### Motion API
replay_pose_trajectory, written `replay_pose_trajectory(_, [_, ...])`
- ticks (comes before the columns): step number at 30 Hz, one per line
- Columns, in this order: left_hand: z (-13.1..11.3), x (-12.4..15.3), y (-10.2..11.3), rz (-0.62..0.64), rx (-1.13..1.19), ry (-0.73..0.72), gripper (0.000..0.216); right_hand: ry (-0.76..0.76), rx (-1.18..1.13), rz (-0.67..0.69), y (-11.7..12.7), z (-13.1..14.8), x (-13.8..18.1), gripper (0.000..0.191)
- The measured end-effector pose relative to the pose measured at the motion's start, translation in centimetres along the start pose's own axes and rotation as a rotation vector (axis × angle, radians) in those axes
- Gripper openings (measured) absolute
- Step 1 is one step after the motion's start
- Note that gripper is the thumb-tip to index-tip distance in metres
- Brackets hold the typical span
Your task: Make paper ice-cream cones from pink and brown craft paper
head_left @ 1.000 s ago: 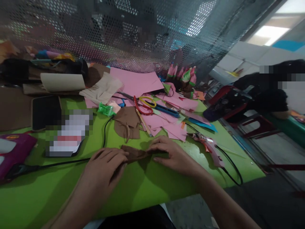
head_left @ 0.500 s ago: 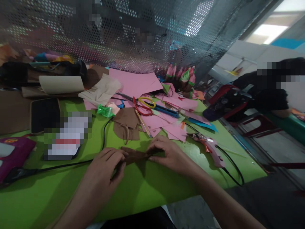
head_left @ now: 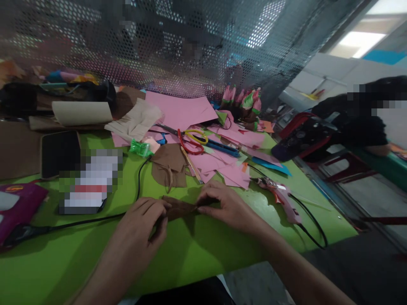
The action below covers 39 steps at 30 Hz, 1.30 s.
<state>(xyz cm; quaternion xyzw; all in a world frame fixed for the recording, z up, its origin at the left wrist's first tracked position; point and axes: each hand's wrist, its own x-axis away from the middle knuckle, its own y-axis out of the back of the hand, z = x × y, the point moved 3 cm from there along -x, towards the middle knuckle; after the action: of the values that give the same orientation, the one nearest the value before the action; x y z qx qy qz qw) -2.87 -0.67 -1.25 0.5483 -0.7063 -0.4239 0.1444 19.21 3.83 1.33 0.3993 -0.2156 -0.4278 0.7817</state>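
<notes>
A folded strip of brown paper (head_left: 179,206) lies on the green table (head_left: 197,250) between my hands. My left hand (head_left: 141,226) pinches its left end, fingers curled around it. My right hand (head_left: 227,207) presses and grips the right end with bent fingers. Just behind lies another brown paper piece (head_left: 168,167). Red-and-yellow scissors (head_left: 192,140) rest on pink paper sheets (head_left: 219,161) further back.
A pink glue gun (head_left: 281,197) with a black cord lies to the right near the table edge. A black cable (head_left: 95,218) runs left of my hand. A dark phone (head_left: 60,152), purple item (head_left: 15,205) and paper scraps crowd the back. Another person sits at far right.
My left fingers have curled tighter round the brown paper's end. My right hand has barely shifted.
</notes>
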Motion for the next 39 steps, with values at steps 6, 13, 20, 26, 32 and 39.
replay_pose_trajectory(6, [-0.15, 0.11, -0.02, -0.014, -0.004, -0.026, 0.014, -0.010, -0.016, -0.012, -0.18, -0.08, -0.08, 0.004])
replay_pose_trajectory(13, [-0.03, 0.14, -0.14, 0.012, -0.004, -0.013, 0.013, -0.035, 0.002, -0.019, -0.24, 0.16, -0.27, 0.003])
replay_pose_trajectory(20, [-0.18, 0.06, -0.05, 0.006, 0.010, -0.008, 0.013, -0.054, 0.038, -0.012, -0.12, 0.55, -0.49, 0.005])
replay_pose_trajectory(26, [-0.17, -0.06, -0.18, -0.002, 0.004, -0.024, 0.014, -0.063, 0.046, -0.014, -0.27, 0.59, -0.60, 0.005])
replay_pose_trajectory(32, [-0.21, -0.06, -0.04, -0.056, -0.027, -0.052, 0.014, -0.077, 0.044, -0.024, -0.45, 0.44, -0.66, 0.007])
replay_pose_trajectory(39, [-0.16, -0.06, -0.25, -0.045, -0.065, -0.016, 0.015, -0.059, 0.067, -0.034, -0.48, 0.50, -0.75, 0.007])
